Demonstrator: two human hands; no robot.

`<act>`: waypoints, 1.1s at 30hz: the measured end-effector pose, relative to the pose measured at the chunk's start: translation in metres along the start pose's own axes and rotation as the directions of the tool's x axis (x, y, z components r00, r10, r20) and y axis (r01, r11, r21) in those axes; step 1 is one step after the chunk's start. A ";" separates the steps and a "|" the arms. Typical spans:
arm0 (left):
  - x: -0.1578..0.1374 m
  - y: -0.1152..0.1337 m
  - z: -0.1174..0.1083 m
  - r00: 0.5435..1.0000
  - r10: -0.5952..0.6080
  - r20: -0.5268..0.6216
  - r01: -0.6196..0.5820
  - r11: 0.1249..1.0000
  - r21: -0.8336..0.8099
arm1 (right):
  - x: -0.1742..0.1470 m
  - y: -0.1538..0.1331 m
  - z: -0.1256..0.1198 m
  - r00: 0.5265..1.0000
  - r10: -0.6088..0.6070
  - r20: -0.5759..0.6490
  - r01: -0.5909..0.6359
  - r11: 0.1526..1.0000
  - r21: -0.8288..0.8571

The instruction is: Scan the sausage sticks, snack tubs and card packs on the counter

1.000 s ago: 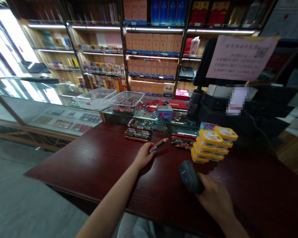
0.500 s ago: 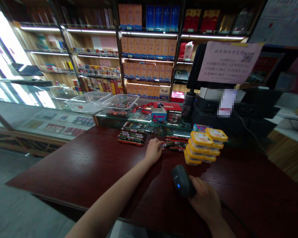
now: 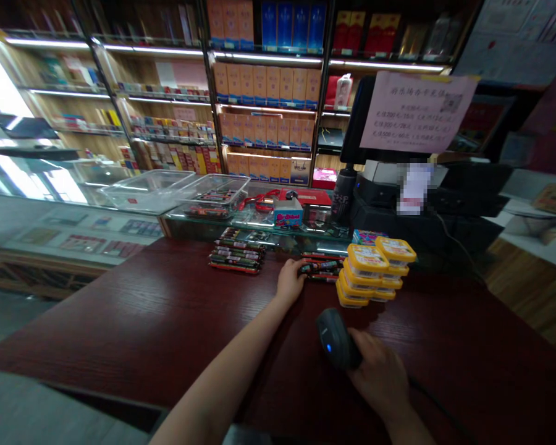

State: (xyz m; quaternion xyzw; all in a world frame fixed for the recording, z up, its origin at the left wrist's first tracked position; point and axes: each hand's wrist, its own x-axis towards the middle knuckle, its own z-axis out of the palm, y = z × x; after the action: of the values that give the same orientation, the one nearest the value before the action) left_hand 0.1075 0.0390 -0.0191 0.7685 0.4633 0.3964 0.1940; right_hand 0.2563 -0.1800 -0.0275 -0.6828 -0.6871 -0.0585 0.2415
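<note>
My left hand (image 3: 291,281) reaches to the back of the counter, its fingers closed on the left end of a slim dark packet (image 3: 320,267). That packet lies on or just above a pile of similar slim packets (image 3: 327,278); which of the two I cannot tell. My right hand (image 3: 380,374) grips a black barcode scanner (image 3: 334,341) with a lit blue light, held over the near part of the counter. A second pile of slim dark packets (image 3: 236,253) sits left of my left hand. Yellow-lidded tubs (image 3: 364,272) are stacked to the right of the packets.
The dark red wooden counter (image 3: 120,315) backs onto a glass ledge with clear plastic bins (image 3: 215,193) and a small blue-and-pink box (image 3: 287,215). A monitor with a paper sign (image 3: 412,114) stands back right. The scanner's cable (image 3: 438,402) trails right.
The view has shifted slightly to the right. The packet in my left hand has turned, with more of its printed face showing. My right hand still holds the scanner much as before.
</note>
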 end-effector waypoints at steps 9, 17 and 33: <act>0.013 -0.008 0.009 0.991 0.112 0.077 -0.101 0.986 -0.133 | 0.002 -0.002 -0.003 1.000 -0.008 0.005 0.008 0.998 -0.062; 0.006 -0.012 0.001 0.985 0.134 0.113 -0.130 0.991 -0.044 | 0.002 0.000 -0.001 1.000 -0.013 0.002 0.014 0.998 -0.059; -0.014 -0.037 -0.070 0.996 0.060 -0.067 -0.056 0.996 0.069 | -0.003 -0.001 -0.003 0.997 -0.059 -0.052 0.056 0.997 -0.050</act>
State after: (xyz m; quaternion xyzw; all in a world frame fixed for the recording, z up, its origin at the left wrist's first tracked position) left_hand 0.0277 0.0409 -0.0068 0.7736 0.4601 0.4124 0.1406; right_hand 0.2557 -0.1841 -0.0263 -0.6665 -0.6982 -0.1003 0.2411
